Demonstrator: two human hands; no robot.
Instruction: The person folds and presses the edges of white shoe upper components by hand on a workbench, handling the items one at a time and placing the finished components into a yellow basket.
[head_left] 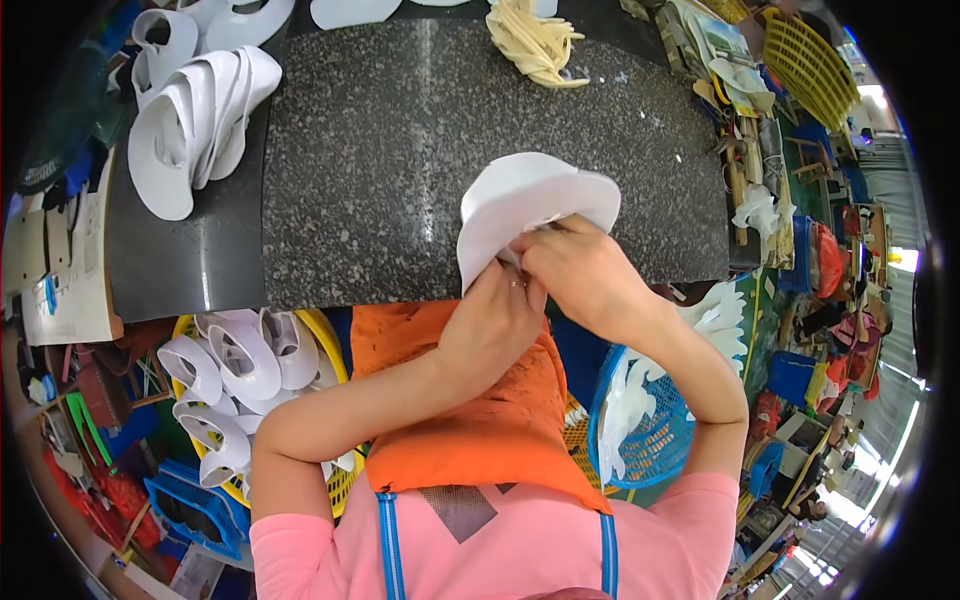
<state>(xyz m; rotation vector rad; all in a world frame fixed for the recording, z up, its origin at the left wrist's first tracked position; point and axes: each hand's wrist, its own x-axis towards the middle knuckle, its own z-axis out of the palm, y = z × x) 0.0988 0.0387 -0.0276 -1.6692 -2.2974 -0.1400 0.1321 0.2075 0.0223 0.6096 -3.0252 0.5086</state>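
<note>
Nearest is the person's pink shirt (640, 540), and over it an orange apron (460, 430) with blue straps (390, 545), which reaches up to the near edge of the desk (350, 180). Below this edge, at the person's left, stands a yellow basket (329, 340), filled with white shaped parts (245, 360) that have rounded openings. On the right side, also lower than the desk, there is a blue basket (655, 450) with thin white scraps (625, 410) lying in it and over its rim. The two hands are together above the near edge of the desk, a little to the right of its middle. The left hand (490, 315) and the right hand (580, 270) are both clamped on a white curved piece (545, 190), with fingers bent into its hollow side; the exact place of several fingertips is hidden, so I cannot tell it. This piece is tilted, its hollow side turned to the person, and its left tip comes down close to the near edge. The desk has a speckled dark stone surface, and a smooth black part along the left. On this black part, toward the far left corner, a stack of white pieces (205, 115) is leaning, one nested in another. Along the right edge are wooden sticks (745, 170) and papers (722, 42). Near the far edge, right of the middle, lies a loose bundle of cream strips (535, 40), and flat white pieces (350, 10) lie farther to the left of it.
</note>
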